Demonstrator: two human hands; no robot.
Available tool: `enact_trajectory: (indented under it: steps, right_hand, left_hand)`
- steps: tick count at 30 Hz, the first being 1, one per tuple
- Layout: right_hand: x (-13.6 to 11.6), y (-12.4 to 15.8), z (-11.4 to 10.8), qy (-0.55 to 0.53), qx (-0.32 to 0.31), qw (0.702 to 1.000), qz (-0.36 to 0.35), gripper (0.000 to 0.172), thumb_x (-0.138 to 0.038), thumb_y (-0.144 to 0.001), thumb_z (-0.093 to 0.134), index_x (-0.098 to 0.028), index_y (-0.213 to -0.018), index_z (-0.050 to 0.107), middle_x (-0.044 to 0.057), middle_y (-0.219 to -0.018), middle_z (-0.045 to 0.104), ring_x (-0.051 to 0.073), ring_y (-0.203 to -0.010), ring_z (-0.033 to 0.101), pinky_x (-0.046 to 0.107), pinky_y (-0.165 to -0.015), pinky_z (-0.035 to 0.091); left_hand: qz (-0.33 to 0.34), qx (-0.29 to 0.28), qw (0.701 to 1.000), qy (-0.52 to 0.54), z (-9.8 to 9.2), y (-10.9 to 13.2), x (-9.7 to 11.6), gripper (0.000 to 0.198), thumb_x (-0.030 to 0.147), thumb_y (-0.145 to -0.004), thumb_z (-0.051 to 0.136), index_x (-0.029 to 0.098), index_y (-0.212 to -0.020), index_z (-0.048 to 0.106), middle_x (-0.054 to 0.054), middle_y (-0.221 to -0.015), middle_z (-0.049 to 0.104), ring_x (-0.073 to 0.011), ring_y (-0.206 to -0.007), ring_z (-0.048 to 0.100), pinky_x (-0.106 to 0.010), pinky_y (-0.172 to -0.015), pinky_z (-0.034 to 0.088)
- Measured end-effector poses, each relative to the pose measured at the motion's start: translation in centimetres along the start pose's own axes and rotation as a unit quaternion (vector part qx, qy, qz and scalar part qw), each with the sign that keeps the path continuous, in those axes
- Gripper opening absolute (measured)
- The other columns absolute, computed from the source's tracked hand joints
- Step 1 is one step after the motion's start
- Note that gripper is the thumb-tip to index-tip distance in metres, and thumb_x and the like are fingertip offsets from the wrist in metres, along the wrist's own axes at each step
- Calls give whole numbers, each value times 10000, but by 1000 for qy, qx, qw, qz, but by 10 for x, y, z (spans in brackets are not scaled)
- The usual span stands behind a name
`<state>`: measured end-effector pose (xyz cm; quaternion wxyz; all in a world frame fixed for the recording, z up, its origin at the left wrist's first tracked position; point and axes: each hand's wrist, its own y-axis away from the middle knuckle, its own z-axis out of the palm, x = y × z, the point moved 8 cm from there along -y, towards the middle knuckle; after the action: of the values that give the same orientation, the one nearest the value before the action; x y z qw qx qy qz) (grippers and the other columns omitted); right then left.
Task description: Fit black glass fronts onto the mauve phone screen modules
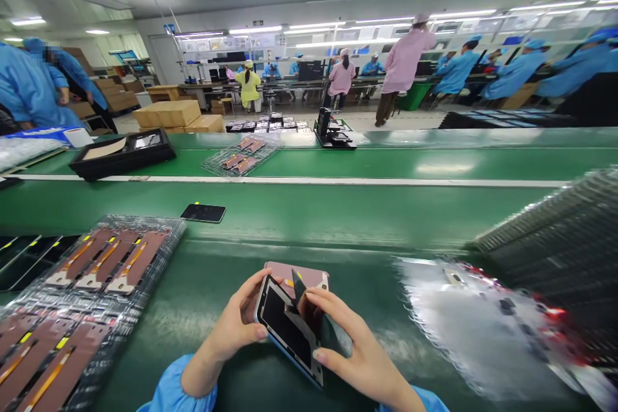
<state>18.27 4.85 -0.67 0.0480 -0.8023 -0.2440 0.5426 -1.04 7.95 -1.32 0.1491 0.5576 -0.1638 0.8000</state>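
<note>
My left hand (pixel 236 323) grips the upper left edge of a tilted phone body (pixel 290 328), a dark rectangle with a pale frame and blue side. Fingers and thumb of my right hand (pixel 355 347) pinch a thin dark glossy panel (pixel 305 302) standing at an angle over the phone body's right part. The panel's lower part is partly hidden by my fingers. Behind both hands a brown-pink plate (pixel 280 268) with a bit of yellow lies on the green bench (pixel 367 232), partly covered by the phone body and panel.
Clear trays (pixel 168 238) of brown-pink plates lie left. A black phone (pixel 203 213) is beyond them. Stacked clear trays (pixel 550 251) and a blurred plastic sheet (pixel 463 328) occupy the right. A black box (pixel 123 153) and black fixture (pixel 333 131) stand behind; people (pixel 405 61) are farther back.
</note>
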Motion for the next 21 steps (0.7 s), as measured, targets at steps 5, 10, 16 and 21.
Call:
enact_trajectory:
  steps: [5, 10, 16, 21]
  right_hand:
    - [-3, -1, 11, 6, -6, 1000, 7, 637, -440, -774, 766, -297, -1364, 573, 136, -1417, 557, 343, -1297, 530, 488, -1050, 468]
    - [-2, 0, 20, 31, -23, 999, 7, 665, -418, -771, 780, -304, -1386, 552, 136, -1433, 540, 359, -1293, 530, 514, -1044, 468]
    - [0, 2, 23, 51, -29, 998, -11, 675, -448, -787, 762, -314, -1405, 527, 127, -1439, 535, 362, -1294, 528, 512, -1038, 477]
    - [0, 4, 24, 61, -32, 997, -18, 688, -459, -799, 750, -316, -1424, 502, 129, -1449, 524, 362, -1299, 523, 512, -1033, 482]
  left_hand:
    - [-23, -7, 1000, 4, 12, 0, -5, 829, 428, -622, 873, 318, -1369, 533, -117, -1401, 584, -335, -1275, 548, -453, -1057, 431]
    - [-44, -5, 999, 9, 15, 0, -14, 921, 414, -603, 887, 275, -1411, 468, -144, -1310, 638, -351, -1298, 520, -494, -1080, 400]
    - [-51, -10, 998, 27, 15, 1, -18, 915, 370, -617, 890, 287, -1414, 448, -141, -1311, 635, -328, -1289, 529, -462, -1061, 421]
    - [-49, -14, 998, 31, 17, 1, -17, 917, 374, -611, 893, 281, -1409, 452, -147, -1335, 619, -321, -1238, 574, -454, -1039, 440]
